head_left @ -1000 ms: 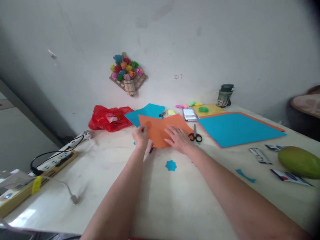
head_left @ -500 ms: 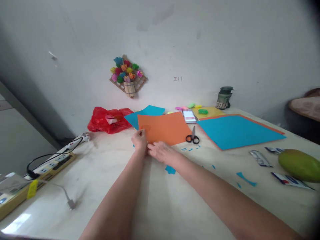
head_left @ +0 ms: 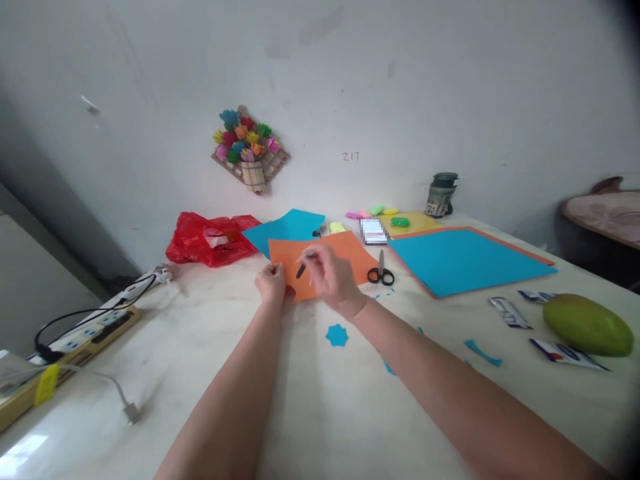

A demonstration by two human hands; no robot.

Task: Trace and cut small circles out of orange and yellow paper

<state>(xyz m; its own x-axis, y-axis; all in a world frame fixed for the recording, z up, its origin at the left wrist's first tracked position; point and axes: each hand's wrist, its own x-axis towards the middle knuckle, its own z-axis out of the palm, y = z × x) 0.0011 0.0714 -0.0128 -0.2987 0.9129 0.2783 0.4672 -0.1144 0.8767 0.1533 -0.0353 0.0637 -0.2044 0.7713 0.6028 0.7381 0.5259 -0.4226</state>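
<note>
My left hand (head_left: pixel 271 283) pinches the left edge of an orange sheet (head_left: pixel 345 248), near its lower left corner. Above the sheet, my right hand (head_left: pixel 330 275) is closed on a dark pen-like object (head_left: pixel 301 271), slightly blurred. A blue paper cutout with a jagged outline (head_left: pixel 337 335) lies on the table below the sheet. Scissors with black handles (head_left: pixel 381 275) rest at the sheet's right side, blades pointing away. Behind the orange sheet lies a blue sheet (head_left: pixel 293 225).
Large blue and orange sheets (head_left: pixel 470 260) lie to the right. Beyond them are a green fruit (head_left: pixel 587 325) and small packets (head_left: pixel 510 312). A red bag (head_left: pixel 210 240), a phone (head_left: pixel 373 231) and a bottle (head_left: pixel 441 195) stand or lie near the wall. A power strip (head_left: pixel 90 333) is at left.
My right hand has risen off the sheet's lower edge and now holds the dark pen-like object over it. The blue cutout is more exposed. The view has shifted slightly.
</note>
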